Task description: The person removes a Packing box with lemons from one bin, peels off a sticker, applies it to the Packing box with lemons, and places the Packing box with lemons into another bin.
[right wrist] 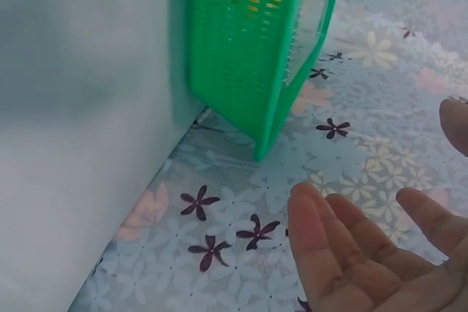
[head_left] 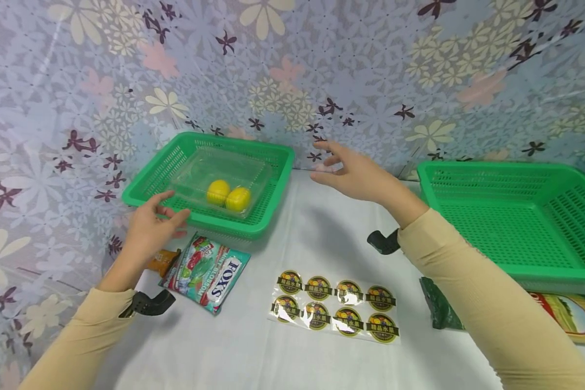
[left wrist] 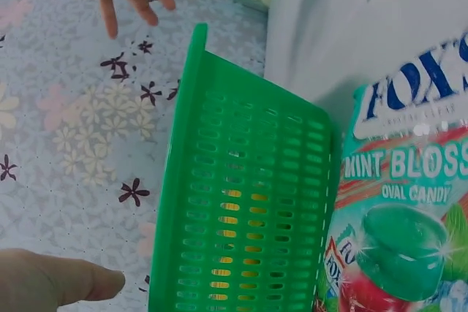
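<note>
In the head view a green basket (head_left: 278, 179) at the left holds a clear plastic container (head_left: 200, 173) with two yellow round fruits (head_left: 238, 199) showing through it. My left hand (head_left: 153, 225) hovers by the basket's near left rim, fingers loosely bent around nothing. The right hand (head_left: 353, 170) is raised to the right of that basket, its fingers spread and holding nothing. Through the basket's slotted wall (left wrist: 241, 180) the left wrist view gives glimpses of yellow. Spread fingers (right wrist: 344, 239) of the right hand appear in the right wrist view, apart from the basket.
A Fox's candy bag (head_left: 207, 273) and an orange packet (head_left: 162, 262) lie before the left basket. A sheet of round stickers (head_left: 333, 309) lies mid-table. Another green basket (head_left: 487, 216) stands right, with a dark green packet (head_left: 439, 306) and a yellow packet (head_left: 570, 317) before it.
</note>
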Demonstrator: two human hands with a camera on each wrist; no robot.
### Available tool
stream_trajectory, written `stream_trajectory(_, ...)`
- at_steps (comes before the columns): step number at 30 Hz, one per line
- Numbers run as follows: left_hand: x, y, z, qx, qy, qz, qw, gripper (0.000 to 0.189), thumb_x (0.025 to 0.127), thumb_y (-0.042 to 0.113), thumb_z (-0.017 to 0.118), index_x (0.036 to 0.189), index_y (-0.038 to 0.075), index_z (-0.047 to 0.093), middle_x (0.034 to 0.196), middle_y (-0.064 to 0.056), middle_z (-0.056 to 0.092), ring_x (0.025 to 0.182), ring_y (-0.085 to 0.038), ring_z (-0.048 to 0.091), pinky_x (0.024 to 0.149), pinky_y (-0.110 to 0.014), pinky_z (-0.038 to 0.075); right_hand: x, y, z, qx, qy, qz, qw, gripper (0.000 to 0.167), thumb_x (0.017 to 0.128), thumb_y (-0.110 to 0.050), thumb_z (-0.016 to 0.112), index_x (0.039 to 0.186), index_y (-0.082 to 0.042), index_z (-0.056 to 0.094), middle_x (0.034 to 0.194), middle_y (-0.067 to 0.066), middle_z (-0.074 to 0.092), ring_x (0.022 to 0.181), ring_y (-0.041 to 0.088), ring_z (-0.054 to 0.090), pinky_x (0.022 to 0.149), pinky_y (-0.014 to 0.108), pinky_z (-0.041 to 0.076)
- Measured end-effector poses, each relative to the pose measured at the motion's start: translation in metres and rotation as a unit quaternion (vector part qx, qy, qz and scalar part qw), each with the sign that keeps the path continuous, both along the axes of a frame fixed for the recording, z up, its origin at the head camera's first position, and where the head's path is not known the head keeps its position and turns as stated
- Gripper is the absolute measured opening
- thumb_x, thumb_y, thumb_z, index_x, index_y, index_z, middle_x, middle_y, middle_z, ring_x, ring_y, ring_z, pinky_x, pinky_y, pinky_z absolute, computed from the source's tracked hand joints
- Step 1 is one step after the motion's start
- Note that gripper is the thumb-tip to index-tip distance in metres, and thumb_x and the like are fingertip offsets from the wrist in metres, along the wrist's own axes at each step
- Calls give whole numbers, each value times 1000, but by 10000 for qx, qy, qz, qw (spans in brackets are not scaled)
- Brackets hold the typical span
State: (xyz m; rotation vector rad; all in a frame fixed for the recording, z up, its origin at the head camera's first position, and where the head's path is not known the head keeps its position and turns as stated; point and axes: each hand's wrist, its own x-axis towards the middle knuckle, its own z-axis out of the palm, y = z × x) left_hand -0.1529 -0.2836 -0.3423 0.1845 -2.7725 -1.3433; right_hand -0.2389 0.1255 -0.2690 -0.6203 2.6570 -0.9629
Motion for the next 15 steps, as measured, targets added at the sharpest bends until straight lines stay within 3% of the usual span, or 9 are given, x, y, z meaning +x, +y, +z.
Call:
stream_trajectory(4, 1, -2, -2, 51, -60, 147, 9999, 80, 106, 33, 70, 169, 6, 29, 107, -13, 62, 78, -13, 81, 51, -31, 59, -15, -13, 7, -288, -324, -31, 9991, 73, 109, -43, 62, 171, -29, 27, 161, 20, 50, 137, 41, 61, 108, 58, 59)
stream_trajectory(9, 4, -5, -9, 366, -192, 245, 9988, 85, 106, 31, 69, 170, 2, 21, 103, -12, 67, 74, -6, 79, 69, -31, 69, -29, -28, 13, -330, -590, -56, 9977, 73, 109, -44, 62, 171, -28, 26, 156, 18, 54, 130, 38, 64, 107, 55, 61)
stream_trajectory(15, 5, -6, -18, 1182, -242, 415, 9918, 94, 107, 27, 69, 172, 7, 3, 115, -15, 60, 77, -6, 79, 80, -32, 70, -40, -41, 17, -199, -766, -238, 9966, 75, 109, -45, 61, 172, -30, 24, 164, 18, 47, 136, 34, 60, 110, 52, 60)
